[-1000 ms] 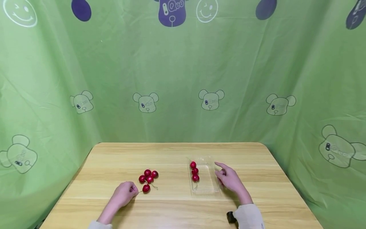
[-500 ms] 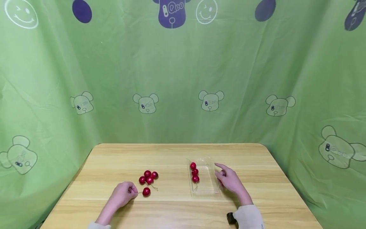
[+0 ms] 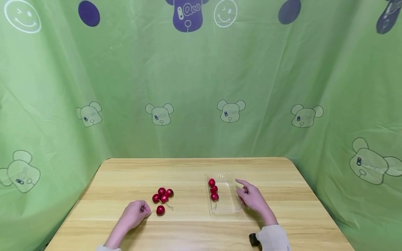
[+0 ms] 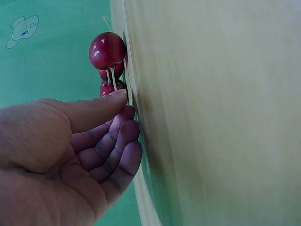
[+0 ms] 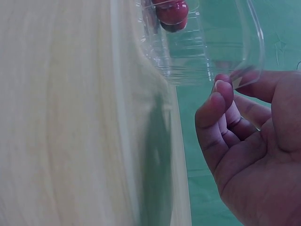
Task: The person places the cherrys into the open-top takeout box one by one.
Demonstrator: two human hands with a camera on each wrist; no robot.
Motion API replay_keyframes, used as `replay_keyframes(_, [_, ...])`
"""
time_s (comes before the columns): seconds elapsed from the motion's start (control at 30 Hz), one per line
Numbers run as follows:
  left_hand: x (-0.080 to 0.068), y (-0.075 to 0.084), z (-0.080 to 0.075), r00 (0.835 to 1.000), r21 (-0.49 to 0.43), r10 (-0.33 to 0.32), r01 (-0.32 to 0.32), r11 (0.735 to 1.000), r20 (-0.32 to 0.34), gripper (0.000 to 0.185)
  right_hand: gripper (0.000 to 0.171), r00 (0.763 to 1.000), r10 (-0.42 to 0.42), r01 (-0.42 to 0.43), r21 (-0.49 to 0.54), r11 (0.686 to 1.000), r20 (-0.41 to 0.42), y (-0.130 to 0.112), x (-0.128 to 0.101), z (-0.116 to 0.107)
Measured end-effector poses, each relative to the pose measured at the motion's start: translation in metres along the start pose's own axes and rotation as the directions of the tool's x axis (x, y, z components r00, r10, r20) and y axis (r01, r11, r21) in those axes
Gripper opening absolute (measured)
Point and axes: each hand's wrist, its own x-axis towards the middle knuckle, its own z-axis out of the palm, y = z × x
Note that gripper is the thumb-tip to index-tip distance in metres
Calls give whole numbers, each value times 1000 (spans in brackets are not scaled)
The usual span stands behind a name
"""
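Note:
My left hand pinches the thin stem of a dark red cherry between thumb and fingertips. In the left wrist view this cherry stands out beyond the thumb tip, with other cherries behind it. A small cluster of cherries lies just past it on the table. On the right, a clear plastic tray holds three cherries in a row along its left side. My right hand is at the tray's right edge. In the right wrist view its thumb and fingers grip the tray's rim near a corner.
The light wooden table carries everything. A black object shows beside the right sleeve. Green cloth with printed bear heads hangs behind the table and along both sides.
The cherry by the left hand has shifted slightly toward the person, its stem still pinched. Both hands stay almost in place, and the head view has tilted a little.

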Motion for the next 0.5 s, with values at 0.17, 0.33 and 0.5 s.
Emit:
replay_keyframes(0.17, [0,0,0,1000,-15,6,-6,1000,-6,14,50,1000,2,-2,-4,1000,2,-3,-3,-2])
replay_keyframes(0.33, [-1,4,-3,1000,-41,24,-25,999,-16,13,50,1000,2,-2,1,1000,3,-4,-3,-3])
replay_keyframes(0.5, [0,8,-7,999,-60,22,-23,998,-28,12,50,1000,0,0,-2,1000,7,-3,-2,-1])
